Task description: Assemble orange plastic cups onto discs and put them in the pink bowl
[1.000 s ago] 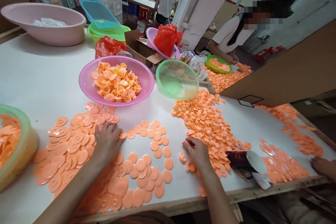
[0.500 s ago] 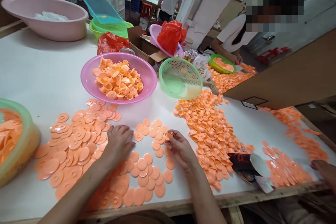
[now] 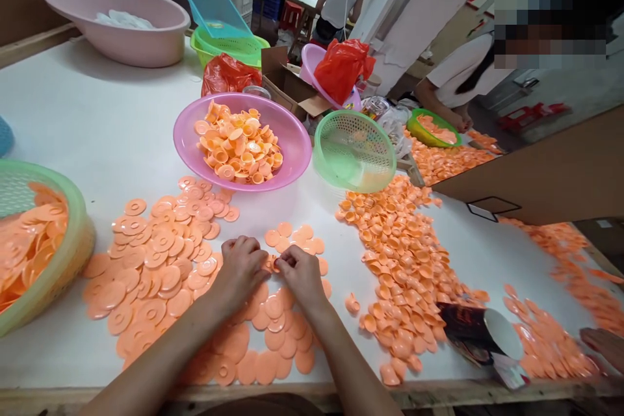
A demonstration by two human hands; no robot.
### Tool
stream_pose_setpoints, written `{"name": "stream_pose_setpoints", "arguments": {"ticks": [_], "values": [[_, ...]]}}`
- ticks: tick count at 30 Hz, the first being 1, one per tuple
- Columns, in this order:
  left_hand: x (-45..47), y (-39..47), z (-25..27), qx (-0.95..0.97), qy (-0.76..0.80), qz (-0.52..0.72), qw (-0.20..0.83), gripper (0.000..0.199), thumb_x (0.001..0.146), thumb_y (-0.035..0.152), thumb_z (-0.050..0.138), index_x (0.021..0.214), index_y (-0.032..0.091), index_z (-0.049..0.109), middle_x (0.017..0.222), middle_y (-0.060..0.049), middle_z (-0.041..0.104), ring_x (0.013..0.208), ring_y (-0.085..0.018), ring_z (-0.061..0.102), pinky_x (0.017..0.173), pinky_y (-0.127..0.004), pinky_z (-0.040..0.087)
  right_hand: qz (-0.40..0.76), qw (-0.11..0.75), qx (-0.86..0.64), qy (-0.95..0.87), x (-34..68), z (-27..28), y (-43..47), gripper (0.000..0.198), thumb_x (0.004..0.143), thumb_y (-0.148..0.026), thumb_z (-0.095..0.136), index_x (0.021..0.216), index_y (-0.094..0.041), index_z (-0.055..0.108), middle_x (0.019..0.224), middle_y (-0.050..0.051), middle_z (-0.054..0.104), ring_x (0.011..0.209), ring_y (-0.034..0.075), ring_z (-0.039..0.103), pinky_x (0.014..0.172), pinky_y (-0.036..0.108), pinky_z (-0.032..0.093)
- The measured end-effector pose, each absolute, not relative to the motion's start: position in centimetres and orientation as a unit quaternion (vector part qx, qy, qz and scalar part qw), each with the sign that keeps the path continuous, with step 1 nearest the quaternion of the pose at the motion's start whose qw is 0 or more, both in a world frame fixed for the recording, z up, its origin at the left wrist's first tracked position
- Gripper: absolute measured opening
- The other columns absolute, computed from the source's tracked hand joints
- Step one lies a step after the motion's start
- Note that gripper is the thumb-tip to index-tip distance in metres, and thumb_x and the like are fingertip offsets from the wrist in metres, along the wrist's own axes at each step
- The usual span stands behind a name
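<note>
My left hand (image 3: pixel 245 265) and my right hand (image 3: pixel 301 274) meet above the white table, fingertips pinched together on a small orange plastic toy cup (image 3: pixel 272 263). My fingers cover most of it, so I cannot tell whether a disc is joined to it. Flat orange discs (image 3: pixel 170 279), like toy saucers, lie in a heap left of and below my left hand. Smaller orange discs (image 3: pixel 275 338) lie around my right hand. To the right spreads a long pile of orange toy cups (image 3: pixel 400 253), with one loose cup (image 3: pixel 351 303) beside it.
A pink basin (image 3: pixel 188 149) holds joined orange pieces. Beside it stands a green colander (image 3: pixel 322 162). Another green basket (image 3: pixel 88 234) with orange pieces is at left. A dark packet (image 3: pixel 463 325) lies near the table edge. A cardboard panel (image 3: pixel 560 175) and another person's hand (image 3: pixel 602 341) are at right.
My right hand has moved left with the toy cup and now meets my left hand. The view has shifted, so the table's contents sit further right.
</note>
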State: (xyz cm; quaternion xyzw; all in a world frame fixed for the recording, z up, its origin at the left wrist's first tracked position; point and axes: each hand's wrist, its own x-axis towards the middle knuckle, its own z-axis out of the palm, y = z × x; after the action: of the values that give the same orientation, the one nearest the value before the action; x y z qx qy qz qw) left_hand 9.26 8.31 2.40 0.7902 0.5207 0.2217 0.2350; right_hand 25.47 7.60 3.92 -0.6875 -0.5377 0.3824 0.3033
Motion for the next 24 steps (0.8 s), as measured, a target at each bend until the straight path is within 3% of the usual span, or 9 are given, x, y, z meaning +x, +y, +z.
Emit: {"name": "stream_pose_setpoints", "arguments": {"ticks": [5,8,10,14,19,24], "values": [[9.2,8.6,2.2,0.783,0.520,0.227,0.256,0.014,0.085,0.023,0.059,0.075,0.021,0.069,0.083,-0.003,0.063,0.089,-0.020,0.054,0.088,-0.042,0.029,0.366,0.262,-0.676,-0.583,24.3,3.6,8.1,0.013,0.068,-0.017,0.053,0.056,-0.020,0.051,0.053,-0.003,0.055,0.052,0.012,0.050,0.051,0.022,0.036],[9.1,9.1,3.2,0.766,0.528,0.217,0.296,0.017,0.083,0.016,0.056,0.085,0.022,0.072,0.086,-0.003,0.067,0.091,-0.020,0.057,0.089,-0.042,0.032,0.363,0.242,-0.676,-0.594,24.3,3.9,8.4,0.012,0.067,-0.016,0.052,0.056,-0.020,0.052,0.053,-0.003,0.056,0.053,0.012,0.050,0.052,0.022,0.035],[9.2,9.7,4.2,0.741,0.530,0.209,0.356,0.024,0.078,0.013,0.054,0.090,0.022,0.072,0.084,-0.003,0.068,0.085,-0.018,0.059,0.082,-0.037,0.038,0.363,0.235,-0.677,-0.596,24.4,4.2,8.6,0.011,0.066,-0.015,0.051,0.056,-0.020,0.051,0.052,-0.003,0.055,0.053,0.012,0.050,0.052,0.022,0.035],[9.8,10.8,4.9,0.657,0.538,0.198,0.489,0.017,0.070,0.015,0.057,0.074,0.018,0.073,0.064,-0.001,0.064,0.063,-0.015,0.059,0.060,-0.027,0.041,0.363,0.220,-0.680,-0.598,24.5,4.4,9.2,0.012,0.061,-0.011,0.049,0.053,-0.020,0.048,0.050,-0.003,0.052,0.052,0.012,0.047,0.049,0.022,0.031],[10.0,10.5,2.8,0.515,0.525,0.259,0.626,0.018,0.072,0.018,0.058,0.078,0.017,0.075,0.067,0.000,0.064,0.057,-0.013,0.061,0.055,-0.025,0.048,0.364,0.232,-0.669,-0.605,24.4,3.8,8.8,0.016,0.067,-0.014,0.050,0.054,-0.021,0.045,0.050,-0.003,0.051,0.050,0.012,0.045,0.048,0.022,0.031],[10.4,10.2,2.0,0.424,0.545,0.284,0.665,0.013,0.072,0.020,0.062,0.073,0.015,0.073,0.063,-0.001,0.063,0.050,-0.012,0.058,0.050,-0.025,0.048,0.354,0.288,-0.677,-0.577,24.0,2.7,7.8,0.017,0.075,-0.019,0.048,0.058,-0.022,0.044,0.054,-0.002,0.054,0.050,0.012,0.047,0.049,0.022,0.036]]}}
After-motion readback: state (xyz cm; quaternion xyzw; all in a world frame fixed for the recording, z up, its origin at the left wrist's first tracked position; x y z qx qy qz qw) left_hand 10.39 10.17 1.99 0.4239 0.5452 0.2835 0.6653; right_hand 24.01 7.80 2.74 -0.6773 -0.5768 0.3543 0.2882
